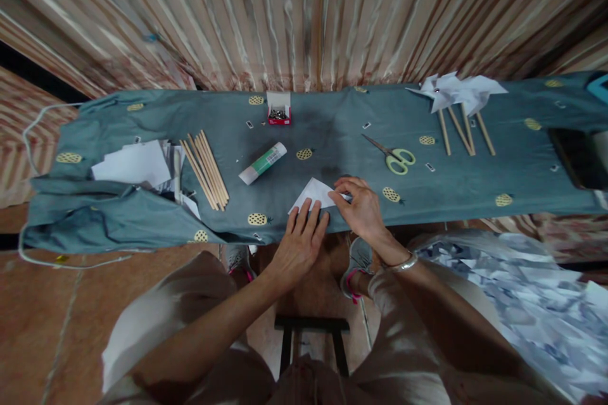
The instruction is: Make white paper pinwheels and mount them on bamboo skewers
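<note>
A white sheet of paper folded to a triangle lies at the front edge of the cloth-covered table. My left hand rests flat on its lower edge with the fingers stretched out. At the paper's right corner, my right hand pinches the tip between thumb and fingers. Just beyond the paper lies a green and white glue stick. Scissors with light green handles lie to the right, blades pointing away to the left.
Wooden sticks and a pile of white paper lie at left. An open red box of small metal pieces stands at the back. Paper pinwheels on sticks and a dark phone are at right. A clear bag of paper pieces stands below.
</note>
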Tool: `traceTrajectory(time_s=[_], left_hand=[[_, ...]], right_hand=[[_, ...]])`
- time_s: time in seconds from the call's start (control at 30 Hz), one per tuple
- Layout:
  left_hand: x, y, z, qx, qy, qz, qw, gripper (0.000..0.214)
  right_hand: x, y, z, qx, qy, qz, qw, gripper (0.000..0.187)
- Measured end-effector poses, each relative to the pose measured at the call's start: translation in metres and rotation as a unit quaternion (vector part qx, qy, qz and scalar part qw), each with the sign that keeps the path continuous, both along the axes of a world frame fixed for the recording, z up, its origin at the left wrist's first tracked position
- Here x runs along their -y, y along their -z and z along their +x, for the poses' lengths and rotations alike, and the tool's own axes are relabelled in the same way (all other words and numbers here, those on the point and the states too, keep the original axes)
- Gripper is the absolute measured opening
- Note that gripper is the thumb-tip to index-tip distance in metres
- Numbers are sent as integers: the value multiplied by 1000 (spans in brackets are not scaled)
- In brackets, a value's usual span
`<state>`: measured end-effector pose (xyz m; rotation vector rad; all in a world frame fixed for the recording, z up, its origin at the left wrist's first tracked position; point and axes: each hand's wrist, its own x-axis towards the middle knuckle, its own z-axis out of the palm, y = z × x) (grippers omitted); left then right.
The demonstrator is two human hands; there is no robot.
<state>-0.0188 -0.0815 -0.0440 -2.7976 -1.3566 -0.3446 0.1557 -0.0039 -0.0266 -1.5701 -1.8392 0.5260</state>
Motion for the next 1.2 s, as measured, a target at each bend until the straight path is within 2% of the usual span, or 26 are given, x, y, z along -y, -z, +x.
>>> traceTrajectory(time_s=[0.53,0.73,0.9,1.2], left_hand=[[0,-6,1,-25,0,-12,1000,51],[-1,-7,1,-30,-2,-3,1000,51],[2,-6,-13,-30,16,8,999,52],[12,-9,-45,-44,2,12,999,52]], right_hand=[[4,-6,-2,12,-8,-7,1000,8],[9,-1,-3,34,-18,17,999,27],[15,3,10,37,-4,16,999,32],[21,3,31,9,-15,24,1000,12]])
